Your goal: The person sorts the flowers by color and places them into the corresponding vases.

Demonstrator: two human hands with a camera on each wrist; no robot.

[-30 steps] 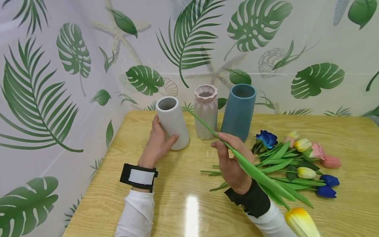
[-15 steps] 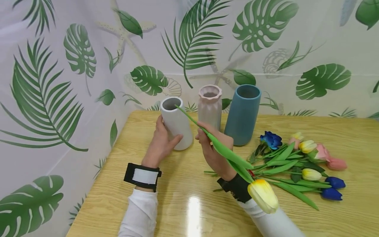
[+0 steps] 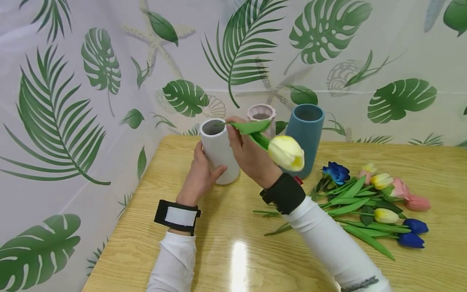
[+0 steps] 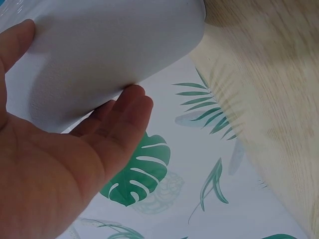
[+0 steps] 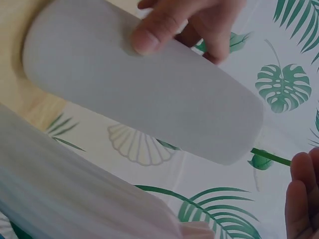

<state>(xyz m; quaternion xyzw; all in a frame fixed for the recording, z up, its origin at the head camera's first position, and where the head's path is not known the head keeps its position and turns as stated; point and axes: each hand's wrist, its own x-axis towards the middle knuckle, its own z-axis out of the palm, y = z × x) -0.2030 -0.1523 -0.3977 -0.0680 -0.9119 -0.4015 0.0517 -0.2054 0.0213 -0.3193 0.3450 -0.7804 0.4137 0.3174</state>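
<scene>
On the table stands a white vase (image 3: pixel 220 156), its mouth facing up. My left hand (image 3: pixel 198 175) holds it low on its left side, thumb across the front. The left wrist view shows the fingers (image 4: pixel 124 124) against the vase wall (image 4: pixel 109 45). At the vase mouth, my right hand (image 3: pixel 251 158) pinches a yellow-and-white tulip (image 3: pixel 286 153) by its green stem. The stem end (image 5: pixel 269 156) enters the vase mouth in the right wrist view; how deep it sits is hidden. The tulip's bloom hangs to the right of the hand.
Just behind the right hand are a pink fluted vase (image 3: pixel 262 113), partly covered, and a blue vase (image 3: pixel 310 134). Several artificial flowers (image 3: pixel 365 202), blue, yellow and pink, lie in a pile on the right of the wooden table (image 3: pixel 204 251). A leaf-printed sheet (image 3: pixel 328 81) hangs behind.
My right hand has carried the tulip leftward and up to the white vase, and the stem end has gone into its mouth. The left hand keeps its hold on the vase.
</scene>
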